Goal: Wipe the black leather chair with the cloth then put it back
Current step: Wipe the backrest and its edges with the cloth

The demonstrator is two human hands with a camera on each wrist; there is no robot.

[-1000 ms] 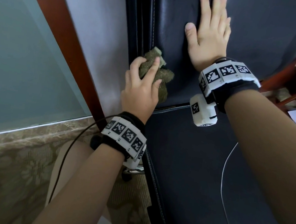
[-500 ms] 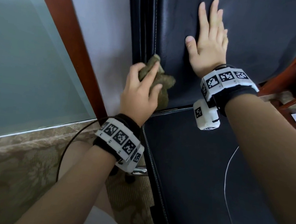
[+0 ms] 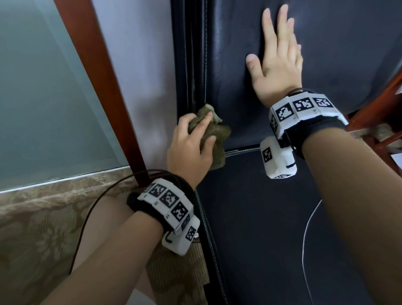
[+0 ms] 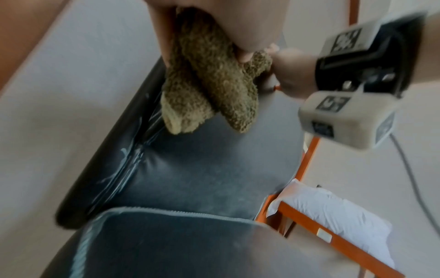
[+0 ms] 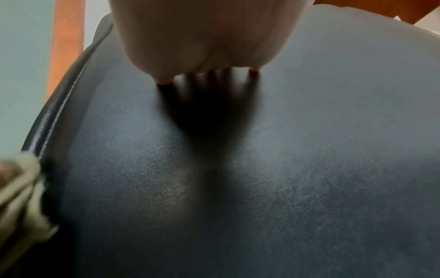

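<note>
Honestly, my left hand [image 3: 190,148] clutching bunched cloth [image 3: 211,138] at chair [image 3: 341,55] back's left seam; right hand [image 3: 279,61] flat, bracing. Risk I see: wad skips stitching groove, chair shifts toward wall.

My black leather chair [image 3: 272,246] carries it all: my right hand [image 3: 277,61] presses flat on its backrest, and at the backrest's lower left corner my left hand [image 3: 190,148] holds the cloth [image 3: 214,141] against the leather.
</note>
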